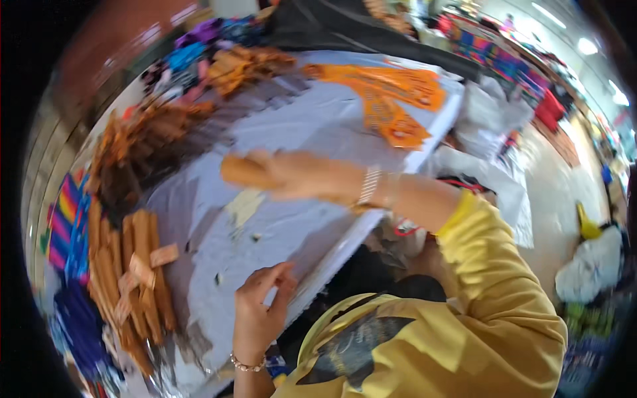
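Note:
My right hand [292, 174], smeared by motion, reaches across the pale-covered table [298, 126] and is closed around a brown rolled bundle [240, 172] that looks like soft fabric. The bundle hangs over the middle of the table. By the near edge, my left hand [260, 297] has loosely bent fingers, a gap between thumb and index, and nothing visible in it. Several long brown folded fabric pieces [142, 278] lie at the left, with small pale-orange paper labels [142, 270] on some. Orange printed flat packages [391, 99] spread across the far right corner.
A ruffled row of brown and dark items [152, 139] curves along the far left. Striped colourful fabric [63, 219] and dark blue fabric [79, 325] lie beyond it. Black sheeting [332, 26] borders the far side. White plastic bags [488, 119] stand right of the table.

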Demonstrator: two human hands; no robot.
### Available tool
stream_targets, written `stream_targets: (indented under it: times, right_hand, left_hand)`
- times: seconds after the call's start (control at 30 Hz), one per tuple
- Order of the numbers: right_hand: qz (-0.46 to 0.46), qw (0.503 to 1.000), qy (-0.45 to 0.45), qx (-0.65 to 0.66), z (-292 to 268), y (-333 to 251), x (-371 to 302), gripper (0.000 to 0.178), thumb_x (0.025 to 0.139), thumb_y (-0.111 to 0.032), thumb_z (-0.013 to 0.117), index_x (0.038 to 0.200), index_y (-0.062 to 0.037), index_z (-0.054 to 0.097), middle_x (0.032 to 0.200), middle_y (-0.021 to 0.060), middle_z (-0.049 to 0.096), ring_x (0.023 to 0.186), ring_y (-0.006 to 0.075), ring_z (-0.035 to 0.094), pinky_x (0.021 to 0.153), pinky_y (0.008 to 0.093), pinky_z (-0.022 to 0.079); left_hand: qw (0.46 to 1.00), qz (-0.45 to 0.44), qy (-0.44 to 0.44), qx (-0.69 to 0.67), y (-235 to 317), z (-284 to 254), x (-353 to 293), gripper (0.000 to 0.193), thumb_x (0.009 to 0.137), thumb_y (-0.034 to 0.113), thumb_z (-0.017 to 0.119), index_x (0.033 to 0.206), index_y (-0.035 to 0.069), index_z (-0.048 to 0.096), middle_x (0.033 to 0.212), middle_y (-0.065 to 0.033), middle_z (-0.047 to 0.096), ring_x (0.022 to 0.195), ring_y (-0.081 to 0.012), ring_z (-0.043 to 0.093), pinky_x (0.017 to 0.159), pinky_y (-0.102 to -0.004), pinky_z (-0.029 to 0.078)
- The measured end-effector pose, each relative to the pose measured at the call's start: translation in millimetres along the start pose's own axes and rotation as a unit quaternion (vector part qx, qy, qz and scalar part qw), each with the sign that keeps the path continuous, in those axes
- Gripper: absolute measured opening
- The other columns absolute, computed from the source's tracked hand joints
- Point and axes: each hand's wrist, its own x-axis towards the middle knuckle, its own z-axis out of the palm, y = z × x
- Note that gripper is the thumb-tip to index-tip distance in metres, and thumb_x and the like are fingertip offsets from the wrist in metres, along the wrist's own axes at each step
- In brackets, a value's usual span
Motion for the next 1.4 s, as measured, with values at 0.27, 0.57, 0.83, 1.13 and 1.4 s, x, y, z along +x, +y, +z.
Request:
stream_targets:
  times: [0.27,0.57,0.83,1.13,1.4]
  right_hand:
    - [0.011,0.987,0.006,-0.162,28.9,8.7,15.5,0.072,0.08,-0.032,0.06,0.141,-0.0152,0.028,0.116,0.0275,0.05,0.111,0.0409,0.049,0.087,0.0472,0.044]
    - [0.386,0.87,0.11,-0.288,-110.3,169.0,-67.9,0.067,0.083,-0.048,0.051,0.135,-0.0066,0.04,0.139,0.0196,0.037,0.134,0.0301,0.028,0.104,0.0508,0.026]
    - [0.119,0.948,0.089,-0.282,-51.6,200.2,-104.3,0.051,0.093,-0.042,0.043,0.135,-0.0132,0.041,0.14,0.0149,0.037,0.139,0.0221,0.02,0.105,0.0512,0.021]
    - [0.19,0.938,0.185,-0.222,-64.8,160.6,-73.5,0.019,0.087,-0.015,0.048,0.104,-0.0063,0.049,0.086,0.0193,0.061,0.082,0.0378,0.06,0.069,0.0485,0.046]
    - [0.023,0.941,0.266,-0.208,-79.1,33.9,-8.7,0.028,0.08,-0.015,0.054,0.103,-0.0042,0.044,0.068,0.0148,0.057,0.059,0.0362,0.06,0.046,0.0449,0.046]
  left_hand:
    - [0.993,0.047,-0.023,0.105,-21.4,13.6,21.7,0.028,0.076,-0.005,0.062,0.103,0.0,0.063,0.082,-0.0127,0.065,0.075,-0.0254,0.063,0.071,-0.0321,0.048]
    - [0.964,-0.23,0.046,0.124,-9.3,-50.0,-52.6,0.028,0.091,0.021,0.058,0.113,0.005,0.062,0.097,-0.0146,0.067,0.091,-0.0179,0.064,0.079,-0.0339,0.05]
    - [0.967,-0.226,0.107,0.054,-12.8,-50.0,-38.4,0.025,0.089,0.021,0.062,0.107,0.004,0.066,0.085,-0.0107,0.069,0.081,-0.0153,0.065,0.072,-0.0277,0.051]
    - [0.986,-0.149,0.003,0.077,-13.5,-42.1,-11.6,0.024,0.085,0.011,0.065,0.102,-0.005,0.063,0.082,-0.0108,0.067,0.075,-0.0145,0.063,0.071,-0.027,0.049]
    - [0.967,-0.2,0.004,-0.157,-17.0,-56.9,13.3,0.025,0.091,0.015,0.054,0.104,-0.004,0.061,0.09,-0.0125,0.067,0.084,-0.0223,0.062,0.074,-0.0347,0.05]
